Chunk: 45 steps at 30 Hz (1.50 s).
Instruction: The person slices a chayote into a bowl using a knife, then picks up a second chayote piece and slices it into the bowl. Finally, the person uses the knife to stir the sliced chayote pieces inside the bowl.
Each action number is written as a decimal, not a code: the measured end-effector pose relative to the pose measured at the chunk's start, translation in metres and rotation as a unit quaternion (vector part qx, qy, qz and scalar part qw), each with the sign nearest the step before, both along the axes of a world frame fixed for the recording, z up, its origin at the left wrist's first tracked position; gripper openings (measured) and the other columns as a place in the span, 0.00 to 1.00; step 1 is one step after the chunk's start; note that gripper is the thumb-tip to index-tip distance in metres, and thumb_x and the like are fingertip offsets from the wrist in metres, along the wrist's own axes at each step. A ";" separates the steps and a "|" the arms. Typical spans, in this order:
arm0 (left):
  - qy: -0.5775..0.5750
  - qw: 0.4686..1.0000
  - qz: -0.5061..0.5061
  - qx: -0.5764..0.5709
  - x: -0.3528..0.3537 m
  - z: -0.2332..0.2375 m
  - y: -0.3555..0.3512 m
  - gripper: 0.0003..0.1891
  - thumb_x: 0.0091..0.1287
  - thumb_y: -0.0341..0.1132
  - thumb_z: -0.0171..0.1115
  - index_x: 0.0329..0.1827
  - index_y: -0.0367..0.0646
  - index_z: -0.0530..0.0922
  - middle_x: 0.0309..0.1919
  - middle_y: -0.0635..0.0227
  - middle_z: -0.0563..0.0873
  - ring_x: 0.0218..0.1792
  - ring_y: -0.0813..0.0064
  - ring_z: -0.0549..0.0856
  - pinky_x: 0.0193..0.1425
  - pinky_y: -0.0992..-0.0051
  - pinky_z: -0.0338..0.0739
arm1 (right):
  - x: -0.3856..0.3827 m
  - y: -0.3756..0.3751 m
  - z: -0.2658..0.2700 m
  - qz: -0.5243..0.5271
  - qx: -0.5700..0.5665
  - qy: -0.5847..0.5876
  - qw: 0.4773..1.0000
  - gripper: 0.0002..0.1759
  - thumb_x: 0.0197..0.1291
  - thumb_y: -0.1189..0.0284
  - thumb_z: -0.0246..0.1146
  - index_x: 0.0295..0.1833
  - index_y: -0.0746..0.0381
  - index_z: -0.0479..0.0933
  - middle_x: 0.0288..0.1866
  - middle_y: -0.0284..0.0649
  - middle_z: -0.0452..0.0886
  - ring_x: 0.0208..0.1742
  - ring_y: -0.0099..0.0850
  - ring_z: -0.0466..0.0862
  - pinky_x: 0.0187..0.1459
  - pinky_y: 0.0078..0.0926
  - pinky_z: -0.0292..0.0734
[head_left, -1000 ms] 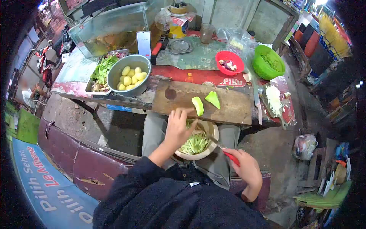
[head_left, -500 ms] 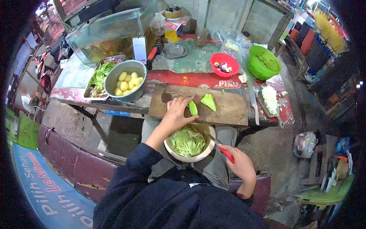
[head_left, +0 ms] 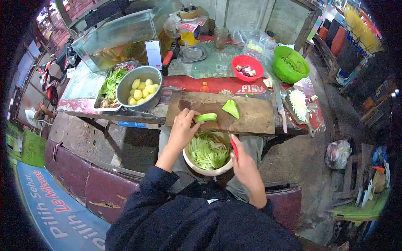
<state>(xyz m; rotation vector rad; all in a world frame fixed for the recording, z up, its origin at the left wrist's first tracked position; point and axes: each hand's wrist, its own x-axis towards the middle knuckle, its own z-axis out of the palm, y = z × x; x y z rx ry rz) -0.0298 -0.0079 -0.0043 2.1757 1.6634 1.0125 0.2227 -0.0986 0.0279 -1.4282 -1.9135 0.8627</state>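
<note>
My left hand [head_left: 185, 124] rests on the wooden cutting board [head_left: 259, 115], its fingers closed on the left end of a pale green chayote piece [head_left: 207, 117]. The piece lies crosswise on the board. A second, wedge-shaped chayote piece [head_left: 231, 109] lies behind it to the right. In my right hand [head_left: 247, 167] is a knife with a red handle [head_left: 234, 146]; its thin blade points up toward the board's front edge and is hard to make out. Below the board, a cream bowl [head_left: 189, 161] of shredded green vegetable [head_left: 208, 152] sits between my legs.
On the table stand a grey pot [head_left: 144, 106] of peeled potatoes, a tray of greens [head_left: 109, 85], a phone [head_left: 153, 54], a red bowl [head_left: 250, 62] with shallots and garlic, and a green basket [head_left: 292, 67]. A second knife [head_left: 280, 106] lies beside a board of white shreds [head_left: 298, 104].
My left hand has moved left and turned the chayote piece from nearly lengthwise to crosswise. My right hand has raised the knife from beside the bowl toward the board.
</note>
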 end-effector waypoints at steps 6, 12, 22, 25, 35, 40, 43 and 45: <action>-0.048 0.998 0.035 -0.004 0.011 -0.002 -0.009 0.21 0.60 0.36 0.78 0.53 0.39 0.82 0.34 0.64 0.80 0.36 0.64 0.82 0.48 0.64 0.78 | -0.026 0.016 -0.003 -0.021 0.023 -0.048 0.998 0.31 0.76 0.72 0.54 0.81 0.51 0.60 0.69 0.58 0.77 0.61 0.61 0.82 0.59 0.56 0.79; -0.139 0.987 -0.046 -0.060 -0.013 0.014 -0.009 0.16 0.60 0.30 0.76 0.52 0.37 0.88 0.40 0.60 0.88 0.37 0.64 0.87 0.45 0.68 0.81 | -0.016 0.042 -0.013 -0.006 -0.009 -0.074 0.997 0.30 0.74 0.69 0.58 0.79 0.46 0.64 0.59 0.57 0.84 0.53 0.60 0.85 0.53 0.56 0.81; -0.121 0.986 -0.046 -0.104 -0.020 0.017 0.001 0.13 0.60 0.31 0.77 0.47 0.39 0.90 0.41 0.60 0.90 0.41 0.63 0.88 0.48 0.68 0.81 | -0.009 0.041 0.003 0.001 -0.041 -0.115 0.993 0.30 0.73 0.67 0.61 0.78 0.42 0.66 0.56 0.55 0.86 0.51 0.60 0.86 0.50 0.56 0.82; -0.135 0.984 -0.061 -0.095 -0.025 0.015 0.002 0.11 0.62 0.31 0.75 0.47 0.39 0.90 0.41 0.60 0.90 0.42 0.62 0.88 0.50 0.67 0.81 | -0.008 0.041 -0.006 -0.001 -0.021 -0.090 0.996 0.30 0.74 0.67 0.60 0.78 0.42 0.66 0.57 0.55 0.85 0.52 0.61 0.86 0.51 0.56 0.82; -0.121 0.981 -0.055 -0.138 -0.020 0.024 0.002 0.11 0.66 0.31 0.72 0.50 0.41 0.89 0.40 0.60 0.88 0.41 0.62 0.87 0.48 0.65 0.80 | -0.007 0.043 -0.008 0.012 -0.019 -0.082 0.996 0.30 0.74 0.67 0.59 0.79 0.44 0.64 0.57 0.58 0.85 0.54 0.61 0.85 0.53 0.56 0.81; -0.112 0.984 -0.071 -0.120 -0.022 0.022 0.003 0.12 0.67 0.32 0.72 0.51 0.40 0.88 0.40 0.60 0.88 0.39 0.62 0.86 0.48 0.66 0.80 | -0.004 0.044 -0.008 0.016 -0.030 -0.062 0.998 0.30 0.75 0.67 0.59 0.79 0.45 0.64 0.57 0.59 0.85 0.54 0.62 0.84 0.54 0.56 0.80; -0.154 0.979 -0.068 -0.115 -0.013 0.027 0.001 0.16 0.66 0.35 0.73 0.55 0.41 0.87 0.41 0.59 0.87 0.41 0.61 0.86 0.49 0.65 0.80 | -0.007 0.040 -0.005 0.014 -0.019 -0.064 0.998 0.29 0.76 0.66 0.58 0.80 0.44 0.63 0.58 0.58 0.84 0.54 0.61 0.85 0.54 0.56 0.80; -0.059 0.995 -0.070 -0.027 -0.001 0.033 -0.001 0.20 0.64 0.37 0.75 0.58 0.42 0.86 0.43 0.59 0.87 0.44 0.60 0.86 0.51 0.64 0.80 | -0.012 0.033 0.004 -0.004 0.034 -0.094 0.995 0.28 0.78 0.63 0.56 0.80 0.42 0.63 0.57 0.57 0.85 0.51 0.61 0.86 0.52 0.56 0.81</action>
